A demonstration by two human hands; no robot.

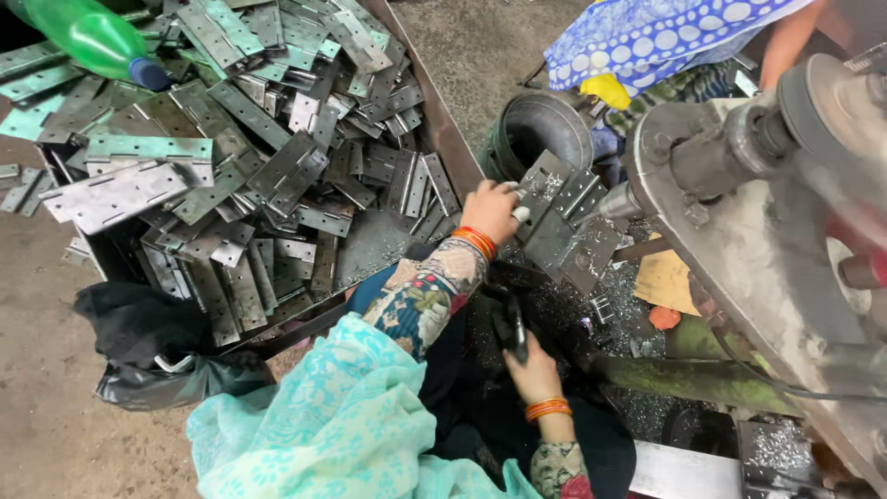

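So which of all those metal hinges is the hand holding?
The left hand holds the open hinge against the machine, apart from the big pile in the tray.

I see my left hand (490, 211) pressing a metal hinge (562, 222) at the drill (617, 201); my right hand (528, 365) grips a dark handle (514, 325).

The left hand (492, 211) reaches forward, arm stretched, fingers curled shut in a grip, orange bangles at the wrist. The right hand (531, 370) sits nearer the body, fingers closed in a grip too.
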